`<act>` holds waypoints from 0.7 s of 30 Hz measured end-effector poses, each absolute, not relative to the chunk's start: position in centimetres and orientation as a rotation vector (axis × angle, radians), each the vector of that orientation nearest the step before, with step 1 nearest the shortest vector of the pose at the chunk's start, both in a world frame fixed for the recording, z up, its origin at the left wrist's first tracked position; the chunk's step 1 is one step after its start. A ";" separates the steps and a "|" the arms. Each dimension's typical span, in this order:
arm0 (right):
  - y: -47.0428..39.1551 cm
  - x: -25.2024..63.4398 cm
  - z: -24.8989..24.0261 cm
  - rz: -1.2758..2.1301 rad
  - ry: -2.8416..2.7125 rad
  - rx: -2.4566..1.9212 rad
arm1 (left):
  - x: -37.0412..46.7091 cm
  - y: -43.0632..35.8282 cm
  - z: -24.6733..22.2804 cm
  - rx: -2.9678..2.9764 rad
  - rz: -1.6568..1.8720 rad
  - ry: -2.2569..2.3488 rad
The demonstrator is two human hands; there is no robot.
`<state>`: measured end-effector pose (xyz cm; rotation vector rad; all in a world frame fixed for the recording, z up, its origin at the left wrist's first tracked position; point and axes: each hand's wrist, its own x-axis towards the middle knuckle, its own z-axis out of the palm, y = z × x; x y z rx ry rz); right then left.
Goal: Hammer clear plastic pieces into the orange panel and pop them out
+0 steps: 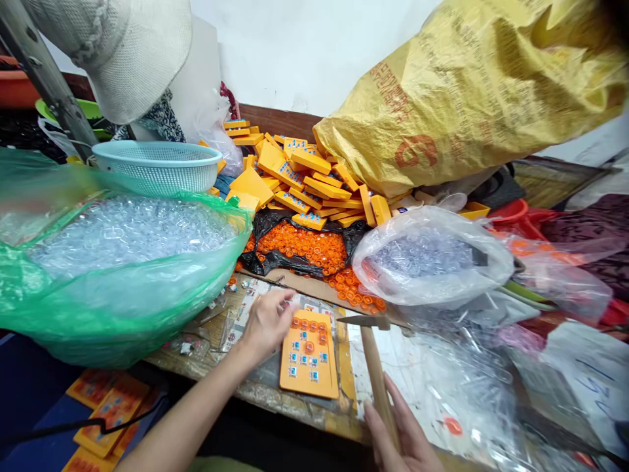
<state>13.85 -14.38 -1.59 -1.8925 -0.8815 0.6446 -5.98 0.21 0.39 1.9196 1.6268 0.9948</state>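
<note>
On the worktable lies an orange-yellow panel (307, 387) with a row of round orange caps along its top, a few more caps below and several small blue-and-white pieces. Beside its upper left edge is my left hand (268, 324), fingers curled together; whatever may be between the fingertips is too small to name. My right hand (400, 436), right of the panel near the table's front edge, holds the wooden handle of a hammer (376, 367). The hammer's metal head is raised to the right of the panel's upper part.
A green bag (162, 295) of clear pieces stands left, a white bag (437, 292) of similar pieces right. Orange caps (304, 246) fill a black bag behind. Stacked yellow panels (319, 187), a blue basket (162, 167) and a yellow sack (457, 98) stand farther back.
</note>
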 end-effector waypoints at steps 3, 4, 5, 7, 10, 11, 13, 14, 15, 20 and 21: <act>-13.4 13.8 -0.9 0.833 -0.756 -1.834 | -8.0 5.2 1.3 1.978 1.017 1.825; -13.3 13.8 -0.7 0.861 -0.728 -1.801 | -8.5 6.6 1.5 1.983 0.999 1.855; -13.1 13.7 -0.4 0.870 -0.700 -1.779 | -8.9 7.8 1.6 1.992 0.975 1.869; -13.1 13.6 -0.1 0.865 -0.658 -1.755 | -9.3 9.1 1.7 2.011 0.926 1.866; -13.1 13.6 -0.1 0.873 -0.636 -1.724 | -9.2 8.3 1.9 2.020 0.878 1.792; -13.2 13.7 -0.3 0.882 -0.639 -1.716 | -9.1 7.3 1.8 2.015 0.862 1.754; -13.2 13.9 -0.6 0.908 -0.652 -1.710 | -9.1 4.9 1.6 1.998 0.824 1.675; -13.2 14.1 -0.8 0.922 -0.657 -1.709 | -9.2 3.5 1.3 1.990 0.803 1.644; -13.2 14.2 -0.8 0.934 -0.659 -1.711 | -9.3 2.2 0.9 1.988 0.787 1.621; -13.3 14.0 -0.3 0.936 -0.697 -1.768 | -10.4 -1.7 -2.1 2.137 0.788 1.568; -13.5 13.7 -0.1 0.924 -0.703 -1.789 | -10.6 -1.8 -2.7 2.165 0.803 1.557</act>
